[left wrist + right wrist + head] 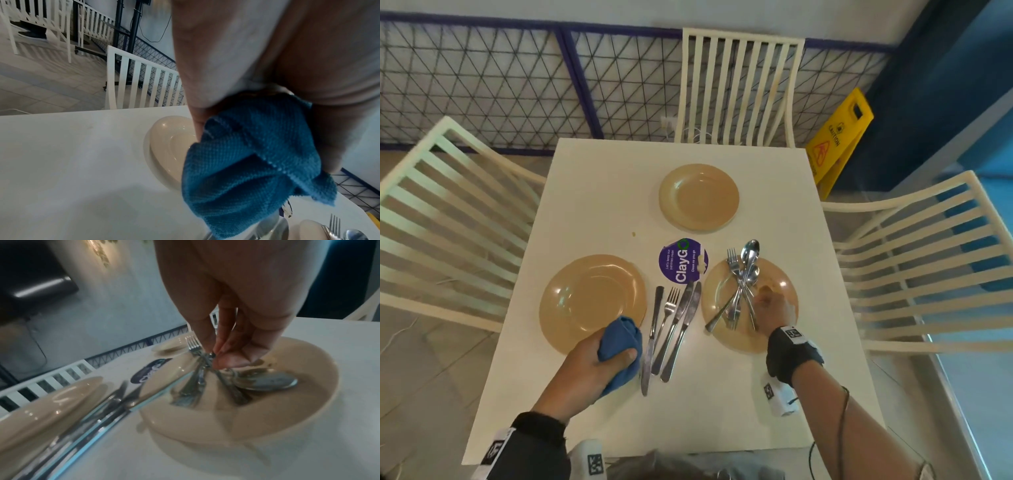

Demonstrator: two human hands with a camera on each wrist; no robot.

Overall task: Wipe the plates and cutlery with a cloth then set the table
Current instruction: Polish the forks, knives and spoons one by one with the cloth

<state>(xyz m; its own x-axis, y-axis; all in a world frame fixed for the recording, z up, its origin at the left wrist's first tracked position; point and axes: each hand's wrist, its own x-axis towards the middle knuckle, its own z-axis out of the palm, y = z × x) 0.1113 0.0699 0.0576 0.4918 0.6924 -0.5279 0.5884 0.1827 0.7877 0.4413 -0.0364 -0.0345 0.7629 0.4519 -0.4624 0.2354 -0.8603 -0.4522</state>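
Three tan plates lie on the white table point(599, 192): one at the near left point(585, 301), one at the far middle point(698, 197), one at the near right point(780, 287). My left hand point(599, 363) grips a bunched blue cloth point(619, 342) point(246, 162) at the left plate's near edge. On the right plate lies a heap of forks and spoons point(743, 284) point(205, 378). My right hand point(774, 305) point(216, 356) pinches that heap where the handles cross. Knives and a fork point(671, 329) lie between the two near plates.
A round purple sticker point(683, 262) marks the table's middle. White slatted chairs stand at the left point(448, 219), far side point(739, 89) and right point(928, 260). A yellow caution sign point(835, 140) stands on the floor at the back right.
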